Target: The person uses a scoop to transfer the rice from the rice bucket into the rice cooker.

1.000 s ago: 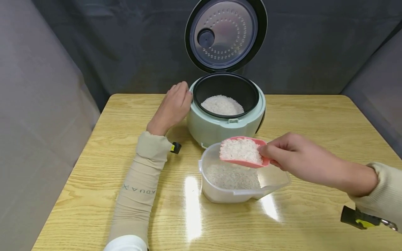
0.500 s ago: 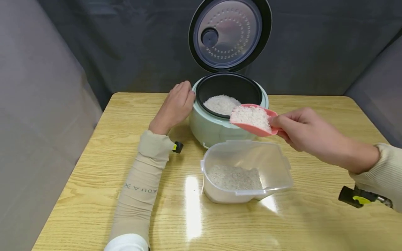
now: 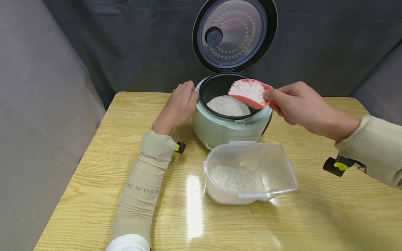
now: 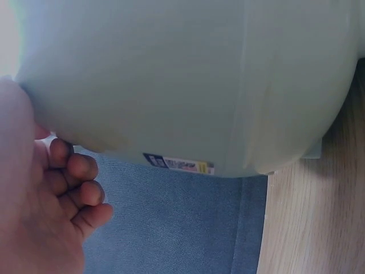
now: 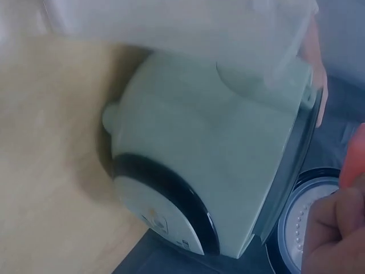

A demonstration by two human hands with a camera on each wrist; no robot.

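Observation:
My right hand (image 3: pixel 307 106) pinches a pink scoop (image 3: pixel 252 101) heaped with white rice (image 3: pixel 248 90). The scoop is over the right part of the rim of a pale green rice cooker (image 3: pixel 226 129), whose lid (image 3: pixel 232 35) stands raised. Inside the black inner pot (image 3: pixel 216 83) lies a mound of rice (image 3: pixel 229 105). At the cooker's left rim, my left hand (image 3: pixel 177 106) grips with bent fingers (image 4: pixel 85 194). In the right wrist view, only part of the right hand (image 5: pixel 336 228) and the scoop (image 5: pixel 355 157) shows.
In front of the cooker stands a clear plastic bin (image 3: pixel 273 164) with rice at its bottom. Both rest on a wooden table (image 3: pixel 176 209). A dark curtain (image 3: pixel 150 45) hangs behind, with grey fabric (image 3: pixel 47 87) at the left.
My right hand has carried the loaded scoop from above the plastic bin up and away to the cooker's opening. The left hand stays at the cooker's side; the view shifts slightly.

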